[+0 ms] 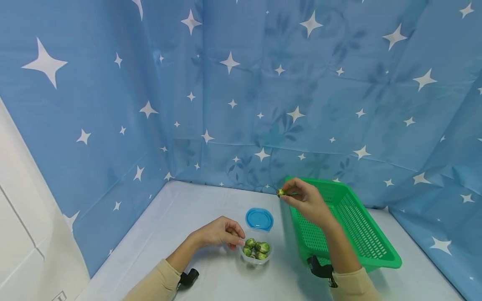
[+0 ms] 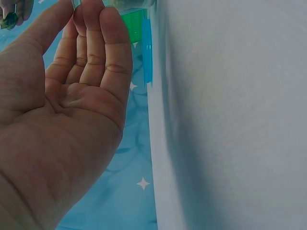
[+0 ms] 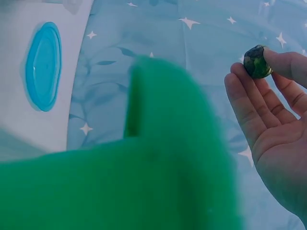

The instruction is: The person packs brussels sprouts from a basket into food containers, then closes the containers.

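In the head view a clear plastic container holds several Brussels sprouts. My left hand pinches its left rim between thumb and fingers; in the left wrist view the fingertips meet at the clear edge. Up by the far left corner of the green basket, my right hand pinches one Brussels sprout between thumb and fingers. The right wrist view shows that sprout at the fingertips, with the blurred basket wall in front.
A blue lid lies flat on the white table, just beyond the container. The basket stands at the right of the table. A blue curtain with white stars hangs behind and at both sides.
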The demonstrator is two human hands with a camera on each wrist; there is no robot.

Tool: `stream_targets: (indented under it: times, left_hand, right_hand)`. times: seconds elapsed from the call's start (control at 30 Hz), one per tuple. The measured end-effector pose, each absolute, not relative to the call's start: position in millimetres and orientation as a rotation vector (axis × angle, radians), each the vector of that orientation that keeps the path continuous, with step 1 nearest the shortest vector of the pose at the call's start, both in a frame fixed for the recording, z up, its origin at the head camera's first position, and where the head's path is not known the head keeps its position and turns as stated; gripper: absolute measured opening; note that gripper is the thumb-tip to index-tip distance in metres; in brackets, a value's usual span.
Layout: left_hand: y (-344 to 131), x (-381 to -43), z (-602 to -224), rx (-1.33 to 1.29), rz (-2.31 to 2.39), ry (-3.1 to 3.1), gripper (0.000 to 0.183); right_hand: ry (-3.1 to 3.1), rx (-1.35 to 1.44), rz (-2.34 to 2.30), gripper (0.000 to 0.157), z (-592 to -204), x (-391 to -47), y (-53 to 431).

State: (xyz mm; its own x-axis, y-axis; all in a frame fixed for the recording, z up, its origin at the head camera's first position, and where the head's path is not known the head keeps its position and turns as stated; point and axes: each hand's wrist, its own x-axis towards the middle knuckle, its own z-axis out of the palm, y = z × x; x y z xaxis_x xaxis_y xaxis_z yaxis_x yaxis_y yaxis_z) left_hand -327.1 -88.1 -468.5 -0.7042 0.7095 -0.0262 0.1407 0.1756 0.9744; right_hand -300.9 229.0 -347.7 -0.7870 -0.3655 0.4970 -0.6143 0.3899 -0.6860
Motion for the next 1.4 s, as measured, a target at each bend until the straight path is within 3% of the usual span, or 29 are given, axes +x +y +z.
stream_targets:
  times: [0.23,0.6,1.4]
  left_hand:
    - [-88.7,-327.4,-468.8,0.812,1.545,1.967,0.029]
    - [-87.9,-327.3,-467.9,0.828,1.530,1.995,0.022]
    - [-88.7,-327.6,-467.7,0.828,1.530,1.993,0.029]
  right_hand:
    - [-2.348,0.893,1.428,0.015,-365.4,-300.5,232.6]
    - [-2.363,0.884,1.485,0.016,-375.2,-300.8,233.9]
    - [-2.556,0.957,1.444,0.013,-391.8,-309.1,226.2]
